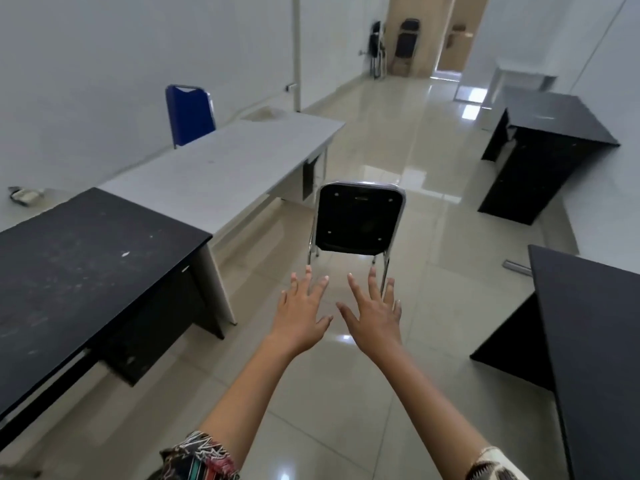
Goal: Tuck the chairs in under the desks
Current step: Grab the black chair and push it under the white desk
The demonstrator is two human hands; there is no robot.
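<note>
Both hands, left (300, 315) and right (374, 315), spread empty toward the untucked black chrome-legged chair (358, 220) mid-frame, beside the grey desk (221, 174).

White walls (86, 64); glossy tiled floor (433, 161) (glare patches); far doorway (450, 39).

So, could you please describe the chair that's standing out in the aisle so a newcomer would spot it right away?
Find the long grey desk by the left wall. Off its near right corner, alone on the open tiled floor, stands the black chair with chrome legs, its back facing us. The blue chair, by contrast, sits behind that desk by the wall.
</note>
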